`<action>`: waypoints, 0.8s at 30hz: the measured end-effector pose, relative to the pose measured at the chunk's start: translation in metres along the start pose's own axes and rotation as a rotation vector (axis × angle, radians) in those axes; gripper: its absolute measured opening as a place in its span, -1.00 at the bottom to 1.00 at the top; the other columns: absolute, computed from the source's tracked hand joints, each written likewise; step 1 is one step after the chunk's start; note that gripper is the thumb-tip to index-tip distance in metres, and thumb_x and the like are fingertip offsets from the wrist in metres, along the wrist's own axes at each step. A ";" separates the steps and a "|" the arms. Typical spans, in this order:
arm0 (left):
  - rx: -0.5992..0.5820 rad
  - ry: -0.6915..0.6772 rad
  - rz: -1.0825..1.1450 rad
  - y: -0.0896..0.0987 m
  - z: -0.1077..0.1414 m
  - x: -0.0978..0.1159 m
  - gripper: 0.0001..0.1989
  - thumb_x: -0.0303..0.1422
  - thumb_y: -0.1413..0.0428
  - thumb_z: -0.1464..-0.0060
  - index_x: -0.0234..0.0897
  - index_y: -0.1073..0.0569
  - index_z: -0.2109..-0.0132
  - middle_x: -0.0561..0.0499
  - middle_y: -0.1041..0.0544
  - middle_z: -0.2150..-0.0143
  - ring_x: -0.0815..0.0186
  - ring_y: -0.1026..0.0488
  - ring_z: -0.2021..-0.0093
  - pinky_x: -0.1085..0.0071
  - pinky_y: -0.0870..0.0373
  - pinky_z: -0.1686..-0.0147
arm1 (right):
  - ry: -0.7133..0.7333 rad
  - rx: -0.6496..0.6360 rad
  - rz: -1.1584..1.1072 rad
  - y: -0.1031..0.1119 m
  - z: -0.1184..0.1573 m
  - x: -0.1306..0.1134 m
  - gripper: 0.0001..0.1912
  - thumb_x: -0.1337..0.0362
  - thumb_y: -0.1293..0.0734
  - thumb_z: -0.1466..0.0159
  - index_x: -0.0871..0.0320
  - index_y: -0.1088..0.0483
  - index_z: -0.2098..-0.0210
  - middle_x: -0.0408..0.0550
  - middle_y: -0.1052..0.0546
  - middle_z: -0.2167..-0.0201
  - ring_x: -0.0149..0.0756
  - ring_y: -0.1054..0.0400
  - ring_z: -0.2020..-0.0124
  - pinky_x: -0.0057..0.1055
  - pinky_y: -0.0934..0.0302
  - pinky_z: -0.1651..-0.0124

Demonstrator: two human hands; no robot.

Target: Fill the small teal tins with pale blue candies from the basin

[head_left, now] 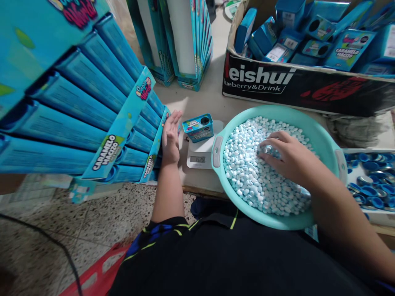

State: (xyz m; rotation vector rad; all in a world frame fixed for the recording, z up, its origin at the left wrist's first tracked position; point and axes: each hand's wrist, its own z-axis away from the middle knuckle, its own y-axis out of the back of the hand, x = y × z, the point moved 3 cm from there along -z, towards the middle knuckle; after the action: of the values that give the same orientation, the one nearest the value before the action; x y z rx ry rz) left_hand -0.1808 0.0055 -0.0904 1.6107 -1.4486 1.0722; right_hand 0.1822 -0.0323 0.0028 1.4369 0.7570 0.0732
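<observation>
My right hand (285, 158) reaches into a turquoise basin (282, 224) heaped with small white and pale blue candies (247, 164). Its fingers and thumb curl around some candies at the surface. My left hand (170, 139) is held with fingers stretched out against the side of a blue cardboard display (123, 139) filled with rows of tins. Between the hands, a small blue tin (199, 128) with a dark round opening on top sits on a white digital scale (193, 162) with a lit number display. The basin's left handle overlaps the scale's edge.
Behind the basin stands a black cardboard box (259, 80) of blue tins. On the right, a white tray (379, 216) holds many blue and silver lids. More blue displays (185, 41) stand at the back. A red plastic item (101, 267) is low at left.
</observation>
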 end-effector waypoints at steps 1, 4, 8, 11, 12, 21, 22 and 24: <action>0.003 0.002 -0.007 0.000 0.000 0.000 -0.12 0.43 0.09 -0.13 0.00 -0.38 -0.36 -0.13 -0.38 -0.40 -0.02 -0.17 -0.51 -0.01 -0.04 -0.51 | -0.006 -0.008 0.007 0.000 0.000 0.000 -0.69 0.09 -0.28 -0.46 0.13 -0.53 -0.01 0.17 -0.48 0.01 0.03 -0.47 0.01 -0.03 -0.40 -0.09; -0.014 -0.017 -0.039 0.000 0.000 0.003 -0.10 0.42 0.01 -0.09 -0.04 -0.38 -0.36 -0.17 -0.39 -0.39 -0.05 -0.23 -0.48 -0.01 -0.13 -0.48 | -0.019 -0.038 0.020 0.000 0.000 0.000 -0.70 0.10 -0.29 -0.45 0.13 -0.53 0.00 0.14 -0.48 0.09 -0.02 -0.48 0.11 -0.08 -0.41 -0.01; -0.077 -0.063 -0.053 -0.013 0.003 0.009 -0.12 0.25 -0.27 -0.04 0.00 -0.31 -0.39 -0.21 -0.40 -0.37 -0.10 -0.37 -0.38 0.01 -0.42 -0.30 | -0.026 -0.050 0.026 0.001 0.000 -0.001 -0.70 0.11 -0.29 -0.45 0.15 -0.53 0.00 0.13 -0.48 0.13 -0.04 -0.48 0.15 -0.13 -0.39 0.04; -0.094 -0.027 -0.089 -0.025 0.008 0.011 -0.11 0.10 -0.39 -0.02 -0.01 -0.28 -0.40 -0.22 -0.40 -0.36 -0.08 -0.44 -0.32 0.08 -0.52 -0.21 | -0.027 -0.062 0.016 0.001 -0.001 -0.002 -0.72 0.14 -0.29 -0.44 0.16 -0.54 0.02 0.12 -0.50 0.13 -0.05 -0.48 0.15 -0.17 -0.38 0.06; -0.085 -0.010 -0.111 -0.027 0.009 0.010 -0.11 0.07 -0.41 -0.01 -0.04 -0.29 -0.40 -0.22 -0.40 -0.35 -0.07 -0.45 -0.30 0.10 -0.53 -0.21 | -0.035 -0.065 0.007 0.002 -0.002 -0.001 -0.74 0.16 -0.30 -0.44 0.15 -0.55 0.03 0.11 -0.51 0.13 -0.06 -0.49 0.16 -0.18 -0.37 0.07; -0.026 -0.021 -0.117 -0.019 0.007 0.004 -0.18 0.13 -0.37 -0.02 -0.17 -0.39 -0.31 -0.23 -0.52 -0.16 0.01 -0.57 -0.12 0.15 -0.59 -0.09 | -0.108 -0.102 0.000 0.005 0.001 0.002 -0.83 0.32 -0.33 -0.35 0.16 -0.59 0.19 0.03 -0.58 0.16 -0.19 -0.48 0.27 -0.30 -0.29 0.16; -0.025 -0.025 -0.111 -0.017 0.007 0.005 -0.16 0.16 -0.35 -0.02 -0.18 -0.39 -0.31 -0.24 -0.53 -0.15 0.00 -0.58 -0.11 0.15 -0.59 -0.08 | -0.102 -0.118 0.024 0.005 0.001 0.000 -0.84 0.31 -0.34 -0.35 0.16 -0.59 0.19 0.03 -0.58 0.17 -0.18 -0.47 0.26 -0.30 -0.27 0.17; -0.009 -0.032 -0.113 -0.015 0.006 0.005 -0.13 0.19 -0.34 -0.01 -0.20 -0.39 -0.31 -0.25 -0.53 -0.14 -0.01 -0.58 -0.11 0.16 -0.59 -0.06 | -0.090 -0.155 0.078 0.004 0.001 -0.004 -0.85 0.32 -0.34 -0.35 0.18 -0.58 0.21 0.03 -0.58 0.22 -0.16 -0.46 0.25 -0.30 -0.25 0.19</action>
State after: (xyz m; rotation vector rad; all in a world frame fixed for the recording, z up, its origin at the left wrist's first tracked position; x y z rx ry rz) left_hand -0.1652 -0.0001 -0.0876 1.6892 -1.3646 0.9782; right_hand 0.1814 -0.0341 0.0077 1.3124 0.6090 0.1239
